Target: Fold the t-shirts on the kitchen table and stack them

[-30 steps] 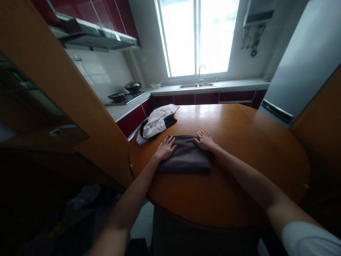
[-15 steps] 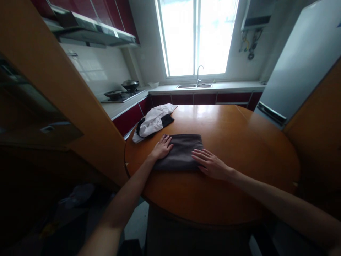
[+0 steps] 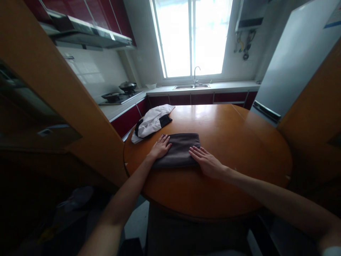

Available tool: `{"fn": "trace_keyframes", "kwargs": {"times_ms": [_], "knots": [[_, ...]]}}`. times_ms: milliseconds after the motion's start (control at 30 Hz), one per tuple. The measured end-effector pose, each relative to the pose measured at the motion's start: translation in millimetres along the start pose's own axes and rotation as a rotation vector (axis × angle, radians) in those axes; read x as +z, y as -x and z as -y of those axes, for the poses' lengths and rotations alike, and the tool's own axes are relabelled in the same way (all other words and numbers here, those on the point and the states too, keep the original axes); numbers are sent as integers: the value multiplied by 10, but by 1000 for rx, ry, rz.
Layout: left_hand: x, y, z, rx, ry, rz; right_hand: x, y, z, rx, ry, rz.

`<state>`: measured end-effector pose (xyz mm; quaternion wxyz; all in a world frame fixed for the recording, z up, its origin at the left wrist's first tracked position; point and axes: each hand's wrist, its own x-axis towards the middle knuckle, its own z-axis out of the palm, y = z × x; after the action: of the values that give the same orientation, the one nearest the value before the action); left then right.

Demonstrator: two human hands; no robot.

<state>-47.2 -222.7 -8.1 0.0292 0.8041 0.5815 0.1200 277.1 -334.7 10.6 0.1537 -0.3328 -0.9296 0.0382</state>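
Observation:
A dark grey folded cloth [image 3: 179, 151], perhaps a garment, lies flat as a rough rectangle near the front left of the round wooden table. My left hand [image 3: 161, 147] rests palm down on its left side, fingers stretched out. On the right edge of the cloth lies my right hand [image 3: 207, 160], flat, with its fingertips on the fabric and its palm towards the table. Neither hand grips anything. Part of the cloth's left and right borders is hidden under the hands.
Beyond the cloth, a crumpled white and black garment [image 3: 153, 122] sits at the left rim of the wooden table [image 3: 239, 142]. A stove with pans [image 3: 127, 86], a sink [image 3: 191, 86] and a fridge [image 3: 295, 60] stand around. A wooden partition [image 3: 87, 117] rises at left.
The camera view has shifted slightly. Both hands stay flat on the grey cloth, and the fingers of my right hand lie closer together. The cloth looks nearly the same.

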Motion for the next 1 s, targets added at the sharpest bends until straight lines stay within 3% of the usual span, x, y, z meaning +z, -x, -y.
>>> {"fn": "trace_keyframes", "kwargs": {"times_ms": [133, 233, 300, 433, 533, 667, 833, 900, 1000], "knots": [[-10, 8, -12, -27, -19, 27, 75, 170, -25, -12, -57, 120], [-13, 6, -21, -33, -21, 28, -22, 107, -84, 14, -106, 167], [-15, 1, -27, -32, -16, 26, -125, -108, -161, 88, -108, 92], [-26, -9, -36, -40, -9, 25, -154, -751, -368, 404, -59, -102], [-28, -4, -32, -44, 7, 26, 47, -1070, -506, 536, -58, -44], [-2, -2, -8, -45, 76, 11, 314, -1139, -631, 610, -76, 18], [-30, -67, 20, -141, 541, -76, 323, -1058, -579, 614, -78, -37], [-86, -93, 29, -192, 677, -123, 311, -996, -468, 547, -64, -102], [-192, -83, 60, -245, 764, -187, 304, -869, -308, 389, -69, -99]]}}
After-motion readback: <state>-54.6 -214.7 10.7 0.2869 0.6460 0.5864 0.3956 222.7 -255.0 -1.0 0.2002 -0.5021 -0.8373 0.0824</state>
